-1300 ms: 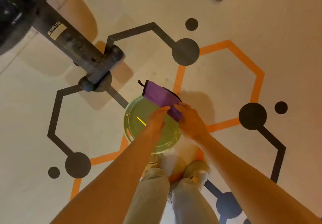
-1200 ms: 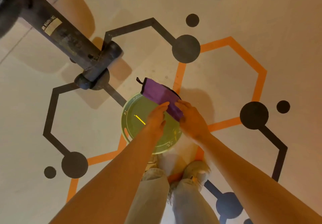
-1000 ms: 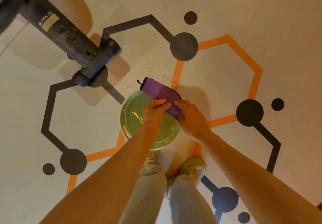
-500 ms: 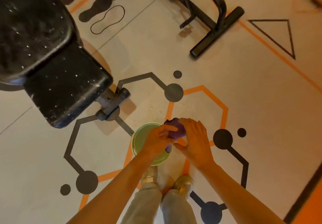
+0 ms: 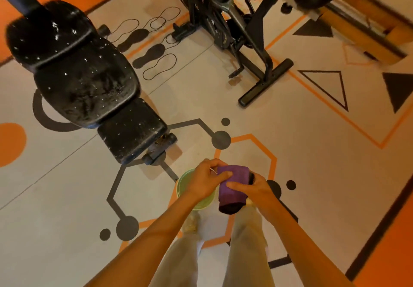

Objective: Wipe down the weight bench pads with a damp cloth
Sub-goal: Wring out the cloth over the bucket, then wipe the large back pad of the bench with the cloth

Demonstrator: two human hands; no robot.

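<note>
A purple cloth point(image 5: 231, 187), folded into a thick wad, is held between both hands low in the middle of the view. My left hand point(image 5: 204, 181) grips its left edge; my right hand point(image 5: 251, 186) clasps its right side. Beneath them a green bowl point(image 5: 186, 185) stands on the floor, partly hidden by my left hand. The black weight bench sits up and to the left, well apart from the cloth: a seat pad point(image 5: 130, 130) nearest me, a back pad point(image 5: 87, 83) and a head pad point(image 5: 47, 32) beyond, all speckled with white dust.
An exercise bike point(image 5: 241, 34) stands on the floor at the top middle, its foot bar point(image 5: 266, 85) reaching toward the right. A wooden frame point(image 5: 362, 38) lies at the top right. My legs and shoes are below the bowl. The floor carries orange and grey markings.
The view has risen from the bowl to take in the bench and bike. The cloth went from lying flat over the bowl to being bunched and lifted in both hands.
</note>
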